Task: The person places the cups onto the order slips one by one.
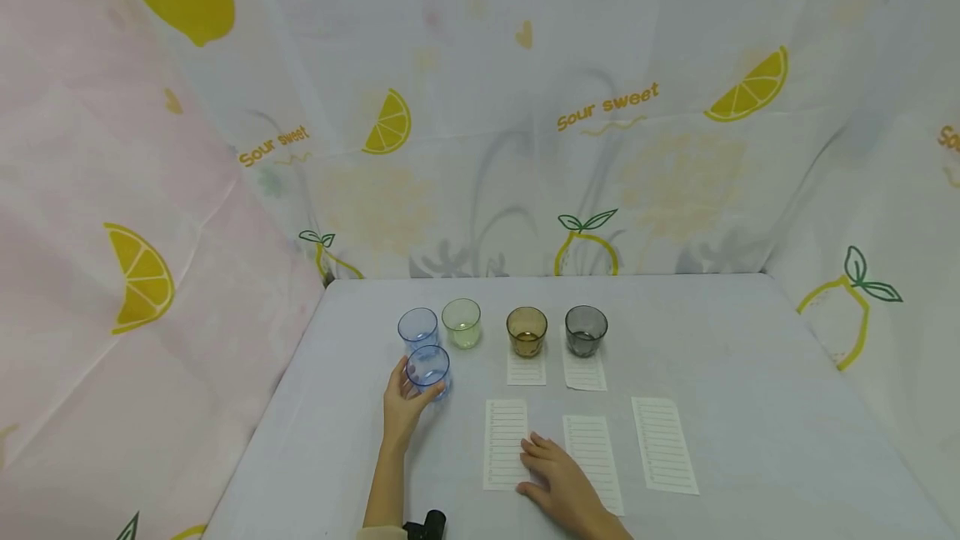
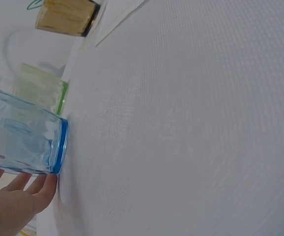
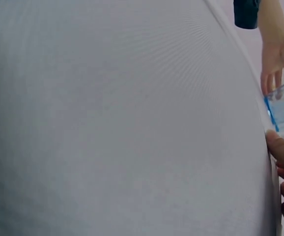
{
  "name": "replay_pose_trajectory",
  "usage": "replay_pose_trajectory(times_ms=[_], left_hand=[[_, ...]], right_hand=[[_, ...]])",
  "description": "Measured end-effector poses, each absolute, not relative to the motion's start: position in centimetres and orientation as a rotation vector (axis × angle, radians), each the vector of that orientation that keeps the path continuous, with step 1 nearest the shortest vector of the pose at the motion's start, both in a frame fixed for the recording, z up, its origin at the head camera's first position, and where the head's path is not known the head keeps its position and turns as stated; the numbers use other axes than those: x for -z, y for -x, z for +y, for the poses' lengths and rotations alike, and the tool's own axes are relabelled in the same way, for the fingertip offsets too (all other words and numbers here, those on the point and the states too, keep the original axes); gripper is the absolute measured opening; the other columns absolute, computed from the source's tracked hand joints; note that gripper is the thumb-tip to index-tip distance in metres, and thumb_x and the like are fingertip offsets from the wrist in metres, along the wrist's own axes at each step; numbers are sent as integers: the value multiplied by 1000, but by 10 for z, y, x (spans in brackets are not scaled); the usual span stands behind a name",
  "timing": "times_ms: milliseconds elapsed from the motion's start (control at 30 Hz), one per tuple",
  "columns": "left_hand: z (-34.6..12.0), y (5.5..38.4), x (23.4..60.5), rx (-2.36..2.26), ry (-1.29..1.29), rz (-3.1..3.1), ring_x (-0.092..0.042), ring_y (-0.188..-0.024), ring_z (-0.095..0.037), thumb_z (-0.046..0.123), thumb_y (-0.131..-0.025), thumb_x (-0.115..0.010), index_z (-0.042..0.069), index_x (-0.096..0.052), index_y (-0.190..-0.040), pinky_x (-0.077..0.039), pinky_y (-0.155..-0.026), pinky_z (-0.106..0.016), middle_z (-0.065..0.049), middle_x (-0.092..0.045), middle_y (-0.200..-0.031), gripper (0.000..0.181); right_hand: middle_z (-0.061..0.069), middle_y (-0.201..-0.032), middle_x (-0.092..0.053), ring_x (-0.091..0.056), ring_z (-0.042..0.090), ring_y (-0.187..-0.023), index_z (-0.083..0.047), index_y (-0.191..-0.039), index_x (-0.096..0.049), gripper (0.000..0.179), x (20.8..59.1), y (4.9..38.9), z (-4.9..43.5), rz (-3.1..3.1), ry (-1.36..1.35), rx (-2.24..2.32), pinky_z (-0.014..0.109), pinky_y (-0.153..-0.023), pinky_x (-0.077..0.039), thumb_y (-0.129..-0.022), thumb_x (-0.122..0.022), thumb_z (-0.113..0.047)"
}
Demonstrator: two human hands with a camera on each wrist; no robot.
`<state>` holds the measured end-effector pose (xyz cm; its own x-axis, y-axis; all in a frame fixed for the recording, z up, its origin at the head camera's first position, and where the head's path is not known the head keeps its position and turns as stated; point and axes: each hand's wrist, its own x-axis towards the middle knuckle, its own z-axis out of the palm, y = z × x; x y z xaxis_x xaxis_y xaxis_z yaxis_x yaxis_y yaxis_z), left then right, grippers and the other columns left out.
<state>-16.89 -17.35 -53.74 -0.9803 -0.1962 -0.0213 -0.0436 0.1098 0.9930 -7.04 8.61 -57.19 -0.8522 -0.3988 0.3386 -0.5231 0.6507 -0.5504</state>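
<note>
My left hand (image 1: 405,407) holds a clear blue glass (image 1: 428,372), thumb on one side and fingers on the other. In the left wrist view the same blue glass (image 2: 29,135) has its darker base close to the cloth; whether it touches cannot be told. Just behind it in the head view is a second blue glass (image 1: 417,326). My right hand (image 1: 557,477) lies low over the table, palm down with fingers extended, between a lined paper slip (image 1: 506,440) and another slip (image 1: 596,457) partly covered by the hand. Nothing is seen in its grasp.
A green glass (image 1: 461,325) stands beside the blue ones. An amber glass (image 1: 527,333) and a grey glass (image 1: 586,332) stand on paper slips further right. One more lined slip (image 1: 664,444) lies at the right on the white table (image 1: 757,407). Printed cloth (image 1: 480,190) hangs behind.
</note>
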Motion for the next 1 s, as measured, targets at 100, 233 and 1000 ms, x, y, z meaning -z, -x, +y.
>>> replay_pose_trajectory(times_ms=[100, 233, 1000], left_hand=[[-171, 164, 525, 2005, -236, -2259, -33, -128, -52, 3, -75, -76, -7, -24, -144, -35, -104, -54, -37, -27, -143, 87], [-166, 156, 509, 2005, -241, -2263, -34, -128, -52, 1, -76, -75, -9, -24, -143, -35, -105, -54, -37, -28, -142, 85], [-173, 172, 539, 1998, -214, -2244, -34, -131, -46, 4, -73, -79, -6, -30, -142, -33, -107, -51, -30, -35, -142, 85]], right_hand=[[15, -121, -62, -55, 35, -116, 4, -105, -68, 41, 574, 70, 87, -2678, -770, -1005, 52, -95, -44, -81, -72, -28], [16, -120, -63, -55, 36, -115, 4, -104, -69, 40, 573, 70, 87, -2643, -790, -1011, 53, -93, -45, -82, -71, -28], [12, -117, -65, -56, 34, -114, 3, -101, -70, 43, 573, 70, 82, -2633, -736, -946, 51, -89, -47, -76, -76, -32]])
